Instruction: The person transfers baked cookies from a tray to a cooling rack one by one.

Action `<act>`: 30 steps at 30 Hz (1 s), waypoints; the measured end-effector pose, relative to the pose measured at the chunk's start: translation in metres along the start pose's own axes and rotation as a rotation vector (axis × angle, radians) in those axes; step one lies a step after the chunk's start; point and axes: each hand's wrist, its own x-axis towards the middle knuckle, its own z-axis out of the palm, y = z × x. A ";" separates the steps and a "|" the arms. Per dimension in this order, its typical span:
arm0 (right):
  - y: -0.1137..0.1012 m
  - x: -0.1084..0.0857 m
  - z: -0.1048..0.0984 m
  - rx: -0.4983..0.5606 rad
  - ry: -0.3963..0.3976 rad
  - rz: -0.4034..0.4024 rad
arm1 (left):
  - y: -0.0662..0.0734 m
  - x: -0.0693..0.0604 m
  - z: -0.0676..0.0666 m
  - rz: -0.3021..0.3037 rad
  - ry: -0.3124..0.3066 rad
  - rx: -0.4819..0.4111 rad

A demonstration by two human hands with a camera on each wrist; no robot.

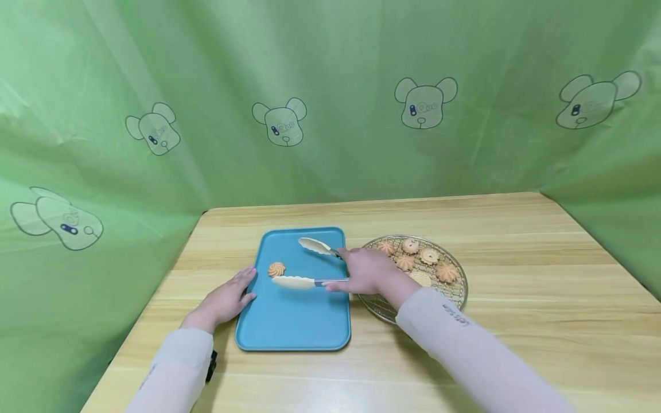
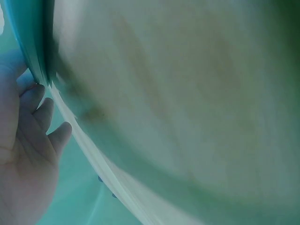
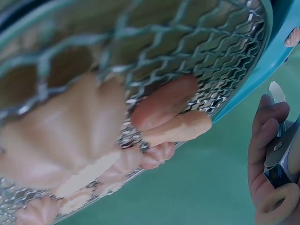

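Observation:
My right hand (image 1: 369, 269) grips a pair of tongs (image 1: 294, 282) with pale scalloped tips and metal arms. The tongs are spread apart above the blue tray (image 1: 294, 330). One swirled cookie (image 1: 276, 269) lies on the tray near its left edge, just above the nearer tong tip. My left hand (image 1: 227, 299) rests against the tray's left rim, its fingers extended; in the left wrist view, the fingers (image 2: 44, 112) meet the tray's edge. To the right, several cookies (image 1: 446, 273) sit on a round wire rack (image 1: 454, 295), partly hidden under my right forearm.
The rack stands close beside the tray's right side on a wooden table (image 1: 542, 298). A ring-shaped tong end (image 3: 279, 204) shows by my right palm. Green curtains (image 1: 351, 166) with bear drawings surround the table at the back and sides.

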 end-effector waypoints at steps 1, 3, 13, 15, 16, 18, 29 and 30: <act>-0.001 0.001 0.000 -0.005 0.005 0.002 | 0.000 0.000 0.000 -0.002 0.000 -0.001; -0.004 0.003 0.001 -0.007 0.003 0.005 | 0.000 0.000 0.001 -0.001 -0.001 -0.002; -0.017 0.014 0.010 -0.013 -0.014 0.013 | -0.003 0.001 0.003 0.003 0.010 -0.003; -0.021 0.016 0.011 -0.015 -0.020 0.019 | -0.003 0.000 0.002 0.003 0.010 -0.003; -0.022 0.016 0.012 -0.016 -0.021 0.019 | -0.003 0.000 0.002 0.003 0.008 -0.004; -0.026 0.018 0.013 -0.021 -0.026 0.022 | -0.002 0.000 0.002 0.000 0.007 -0.004; -0.038 0.020 0.013 -0.045 -0.037 0.034 | 0.000 0.000 0.000 0.005 0.008 0.011; -0.039 0.020 0.013 -0.042 -0.038 0.036 | 0.000 0.001 0.000 0.007 0.009 0.012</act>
